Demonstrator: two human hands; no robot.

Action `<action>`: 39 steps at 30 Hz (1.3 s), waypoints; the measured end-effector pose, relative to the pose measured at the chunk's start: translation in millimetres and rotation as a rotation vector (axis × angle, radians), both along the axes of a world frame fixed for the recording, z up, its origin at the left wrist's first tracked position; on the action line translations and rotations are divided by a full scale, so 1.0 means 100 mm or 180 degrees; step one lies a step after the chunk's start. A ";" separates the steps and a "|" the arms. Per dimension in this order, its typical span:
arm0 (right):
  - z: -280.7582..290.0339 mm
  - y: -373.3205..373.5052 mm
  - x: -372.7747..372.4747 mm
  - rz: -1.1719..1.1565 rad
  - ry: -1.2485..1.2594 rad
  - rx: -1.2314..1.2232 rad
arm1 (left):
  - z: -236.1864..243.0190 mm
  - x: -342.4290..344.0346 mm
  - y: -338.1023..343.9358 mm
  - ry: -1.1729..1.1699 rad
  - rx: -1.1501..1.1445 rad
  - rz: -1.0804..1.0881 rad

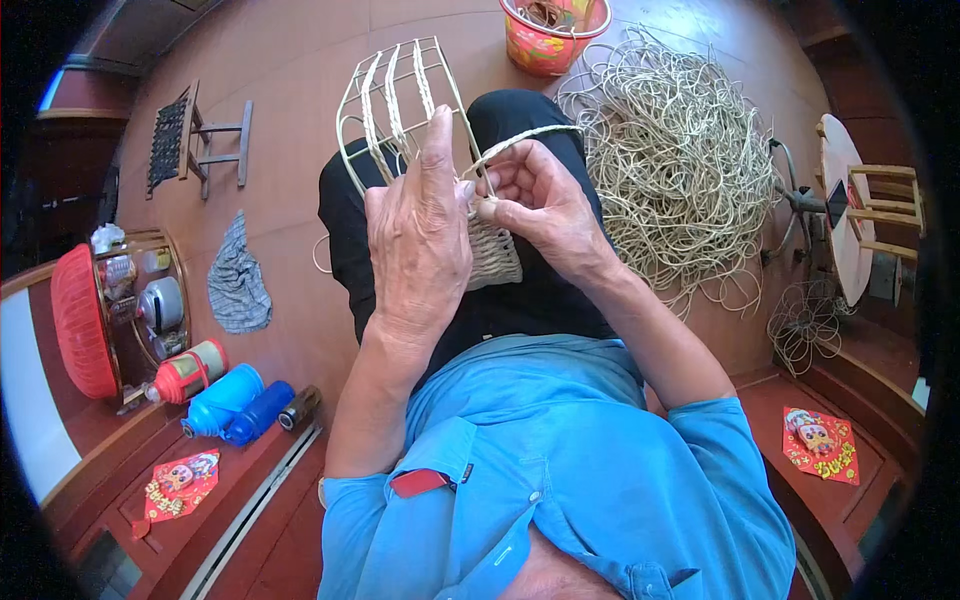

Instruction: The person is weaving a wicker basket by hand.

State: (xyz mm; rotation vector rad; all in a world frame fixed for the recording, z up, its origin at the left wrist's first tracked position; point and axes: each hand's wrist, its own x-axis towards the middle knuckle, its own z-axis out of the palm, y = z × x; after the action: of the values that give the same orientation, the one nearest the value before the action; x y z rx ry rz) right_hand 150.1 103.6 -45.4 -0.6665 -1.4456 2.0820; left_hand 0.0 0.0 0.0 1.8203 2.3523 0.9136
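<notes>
Some frame bars (393, 100) vanish behind the left fingers (437, 160).

Frame (392, 95) pale cream, woven part (497, 258) straw beige, cord pile (680, 160) same beige from where I'm standing. Shirt (560, 440) sky blue, trousers (350, 230) black. Bucket (548, 48) red, splashed yellow and green. Cloth (240, 280) grey-blue, looks striped. Flasks: red-and-cream flask (190, 370), light blue flask (222, 400), dark blue flask (260, 412). Mesh cover (85, 322) red. Floor (290, 80) reddish-brown. Door poster (182, 485) red with gold.

Blue short-sleeved shirt (620, 450), chest pocket (440, 450) showing red, pale button (535, 497), black trousers (345, 235)
</notes>
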 end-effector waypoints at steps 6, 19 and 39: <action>0.05 0.02 -0.06 -0.0064 -0.0101 -0.0019 | 0.06 -0.01 0.04 -0.0039 0.0146 -0.0131; 0.04 -0.02 -0.04 -0.0015 -0.0315 0.0163 | 0.16 0.07 0.07 -0.0408 -0.0215 0.0243; 0.20 -0.22 0.07 -0.0797 -0.1120 0.2555 | -0.04 0.03 -0.38 0.0019 0.0078 0.0981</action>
State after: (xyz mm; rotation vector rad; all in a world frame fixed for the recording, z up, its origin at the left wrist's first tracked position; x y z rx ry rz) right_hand 157.2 81.6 -25.6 -0.8264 -2.0681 1.0725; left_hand 2.8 -38.5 -3.8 1.4925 2.6855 0.9664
